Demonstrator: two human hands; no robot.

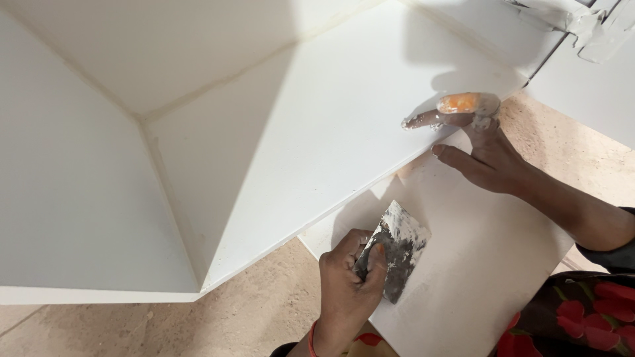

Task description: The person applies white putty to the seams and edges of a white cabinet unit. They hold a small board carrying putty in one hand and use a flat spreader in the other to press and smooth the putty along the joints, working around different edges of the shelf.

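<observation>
My left hand (344,291) grips a small metal putty knife (399,248), its grey blade smeared with white filler, with the thumb pressed on the blade. It hovers over a flat white board (476,264) lying on the floor. My right hand (486,155) reaches in from the right and holds nothing. One filler-coated finger, with an orange wrap (460,102) near it, touches the front edge of a white shelf panel (331,125). Its thumb rests just below that edge.
The white panel belongs to a white cabinet (79,165) with an inner corner seam at the upper left. A beige dusty floor (245,317) lies below. A dark cloth with red flowers (569,324) is at the bottom right. Lumps of filler sit on the white surface at the top right (589,23).
</observation>
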